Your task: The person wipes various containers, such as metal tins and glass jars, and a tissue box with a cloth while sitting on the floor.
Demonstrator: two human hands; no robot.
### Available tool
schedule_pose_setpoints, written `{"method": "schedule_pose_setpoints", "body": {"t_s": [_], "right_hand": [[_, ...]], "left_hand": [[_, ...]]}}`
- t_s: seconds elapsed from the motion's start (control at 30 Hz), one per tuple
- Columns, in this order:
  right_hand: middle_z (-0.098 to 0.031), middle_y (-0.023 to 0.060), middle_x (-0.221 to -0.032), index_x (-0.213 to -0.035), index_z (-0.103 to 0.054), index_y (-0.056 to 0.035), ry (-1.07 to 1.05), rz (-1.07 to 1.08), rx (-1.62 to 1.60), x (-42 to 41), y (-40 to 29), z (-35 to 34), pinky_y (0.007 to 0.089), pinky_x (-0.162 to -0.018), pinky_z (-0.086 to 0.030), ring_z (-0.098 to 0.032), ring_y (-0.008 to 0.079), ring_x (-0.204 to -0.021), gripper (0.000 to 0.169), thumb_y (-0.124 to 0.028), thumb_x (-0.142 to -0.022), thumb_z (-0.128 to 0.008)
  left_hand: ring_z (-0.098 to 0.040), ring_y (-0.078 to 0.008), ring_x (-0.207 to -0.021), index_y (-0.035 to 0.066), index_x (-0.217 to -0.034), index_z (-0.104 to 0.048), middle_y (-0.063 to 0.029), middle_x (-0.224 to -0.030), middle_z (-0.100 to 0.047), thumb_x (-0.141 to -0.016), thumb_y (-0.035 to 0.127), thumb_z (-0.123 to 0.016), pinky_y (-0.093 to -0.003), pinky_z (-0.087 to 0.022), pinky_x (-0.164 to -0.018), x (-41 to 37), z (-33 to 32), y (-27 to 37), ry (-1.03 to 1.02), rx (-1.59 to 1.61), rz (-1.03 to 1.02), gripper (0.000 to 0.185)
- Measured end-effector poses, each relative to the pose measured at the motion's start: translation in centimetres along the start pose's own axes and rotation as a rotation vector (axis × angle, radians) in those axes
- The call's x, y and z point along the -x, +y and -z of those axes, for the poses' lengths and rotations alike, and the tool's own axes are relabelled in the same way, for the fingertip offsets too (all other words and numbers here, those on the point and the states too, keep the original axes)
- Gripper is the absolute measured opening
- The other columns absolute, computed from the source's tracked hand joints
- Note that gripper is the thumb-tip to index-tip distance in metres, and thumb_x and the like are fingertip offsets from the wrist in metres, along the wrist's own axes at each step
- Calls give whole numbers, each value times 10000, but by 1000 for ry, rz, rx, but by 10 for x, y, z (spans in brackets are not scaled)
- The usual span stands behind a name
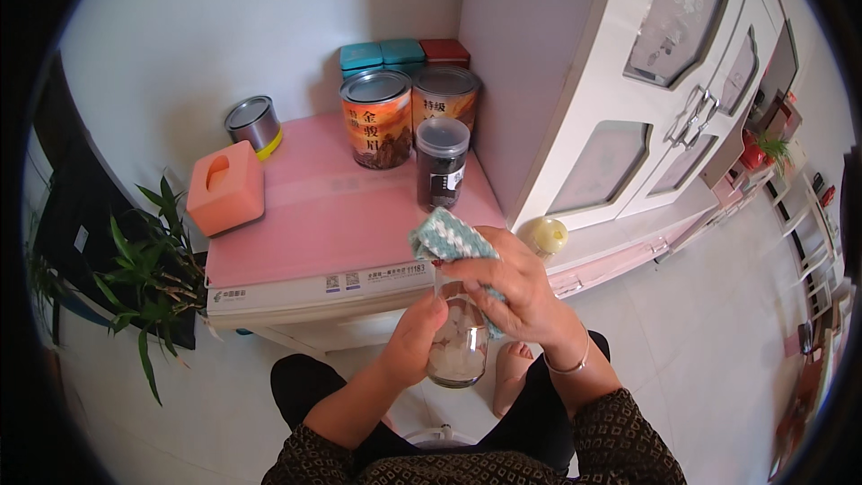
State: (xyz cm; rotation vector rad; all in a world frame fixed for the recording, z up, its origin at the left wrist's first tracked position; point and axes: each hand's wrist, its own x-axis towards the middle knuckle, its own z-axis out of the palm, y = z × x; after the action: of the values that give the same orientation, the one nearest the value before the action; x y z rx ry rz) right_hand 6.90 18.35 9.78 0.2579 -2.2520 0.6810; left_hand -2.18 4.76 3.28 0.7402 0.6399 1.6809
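A clear glass bottle [459, 350] is held over my lap, in front of the cabinet edge. My left hand [412, 340] grips it from the left side, with the thumb on the glass. In my right hand [518, 283] is a folded green-and-white cloth [454, 236], held at the bottle's top; part of the cloth hangs behind the bottle on the right. The cloth and my fingers hide the bottle's mouth. Just beyond the cloth stands a dark jar with a translucent lid [442, 165], upright on the pink cabinet top [303, 215].
Orange tea tins [376, 121] and teal boxes [361, 57] stand against the wall. An orange tissue box [227, 187] and a silver tin [252, 122] are at the left, beside a leafy plant [161, 242]. A white cabinet [592, 101] rises at the right, near a yellow rounded object [550, 236].
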Motion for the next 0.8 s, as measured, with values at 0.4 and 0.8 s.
{"method": "schedule_pose_setpoints", "body": {"t_s": [0.4,0.8], "right_hand": [[-432,198,-1235,-1175,-489,-67,-56,-75,-119,10,-31,-44,405,-925,-352,-396,374,-1156,417,-185,-790,-598],[-598,85,-862,-1002,-550,16,132,-666,-640,-3,-12,-83,267,-751,-456,-557,130,-809,449,-349,-960,-292]], "left_hand": [[-482,-191,-1054,-25,-1267,-273,-102,-1146,-480,-873,256,-480,-344,-392,-889,6,-1,16,419,-392,-819,527],[-517,-279,-948,3,-1115,-475,-150,-1061,-538,-564,282,-807,-378,-393,-846,15,22,27,422,-1052,-800,701]]}}
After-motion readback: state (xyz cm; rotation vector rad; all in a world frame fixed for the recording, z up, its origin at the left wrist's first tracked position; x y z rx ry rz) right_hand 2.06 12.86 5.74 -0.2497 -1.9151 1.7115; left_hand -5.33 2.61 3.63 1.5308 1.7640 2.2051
